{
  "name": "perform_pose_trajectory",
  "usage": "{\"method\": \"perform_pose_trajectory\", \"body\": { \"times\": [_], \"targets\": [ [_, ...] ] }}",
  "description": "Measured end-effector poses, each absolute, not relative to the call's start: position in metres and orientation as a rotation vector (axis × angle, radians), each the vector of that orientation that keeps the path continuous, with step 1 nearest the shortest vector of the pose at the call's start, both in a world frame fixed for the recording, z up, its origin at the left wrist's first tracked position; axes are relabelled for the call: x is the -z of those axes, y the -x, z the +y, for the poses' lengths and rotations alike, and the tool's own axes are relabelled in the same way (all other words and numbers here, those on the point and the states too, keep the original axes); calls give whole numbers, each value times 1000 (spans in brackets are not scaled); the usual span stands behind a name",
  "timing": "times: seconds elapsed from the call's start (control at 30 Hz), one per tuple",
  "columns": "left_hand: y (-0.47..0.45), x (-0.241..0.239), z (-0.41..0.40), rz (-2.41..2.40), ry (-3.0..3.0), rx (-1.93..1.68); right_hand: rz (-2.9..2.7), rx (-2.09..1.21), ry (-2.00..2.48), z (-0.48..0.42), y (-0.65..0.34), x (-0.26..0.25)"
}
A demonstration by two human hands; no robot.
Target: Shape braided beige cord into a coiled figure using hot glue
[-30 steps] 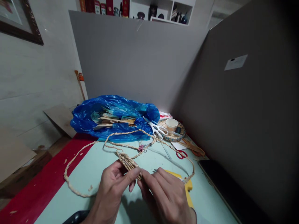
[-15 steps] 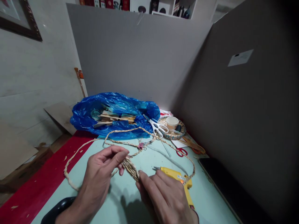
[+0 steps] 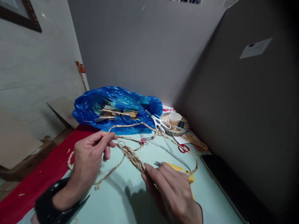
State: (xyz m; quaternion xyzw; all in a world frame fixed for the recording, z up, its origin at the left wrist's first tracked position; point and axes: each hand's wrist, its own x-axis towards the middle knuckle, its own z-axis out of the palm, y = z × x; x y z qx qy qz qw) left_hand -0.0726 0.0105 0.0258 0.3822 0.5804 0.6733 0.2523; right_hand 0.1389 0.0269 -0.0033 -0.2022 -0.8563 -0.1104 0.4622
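My right hand (image 3: 170,189) pinches the near end of a small woven straw coil (image 3: 133,158) held just above the pale green table (image 3: 121,199). My left hand (image 3: 90,155), with a black band at the wrist, pinches the braided straw cord (image 3: 130,126) that runs off the coil, drawn out to the left. The cord loops over the table toward the blue bag and round to the right. A yellow glue gun (image 3: 179,170) lies partly under my right hand.
A blue plastic bag (image 3: 116,107) with wooden sticks lies at the back. White scissors (image 3: 160,123), a woven tray (image 3: 181,130) with a paper cup (image 3: 175,118), red scissors (image 3: 182,148) and a pink clip (image 3: 142,141) sit nearby. Grey partitions stand behind and right. A red strip (image 3: 35,183) edges the table's left.
My left hand has let go of the coil and moved left and up, pulling the cord out. My right hand stays on the coil's end. The view has tilted down.
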Motion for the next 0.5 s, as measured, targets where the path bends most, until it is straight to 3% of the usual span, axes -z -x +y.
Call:
{"method": "perform_pose_trajectory", "body": {
  "times": [0.3, 0.5],
  "targets": [
    [74, -23, 16, 1476, -1158, -1719, -1972, -385, 668, 33, -141, -1],
    [74, -17, 15, 1469, -1109, -1588, -1978, -301, 594, 33, -143, -1]
  ]
}}
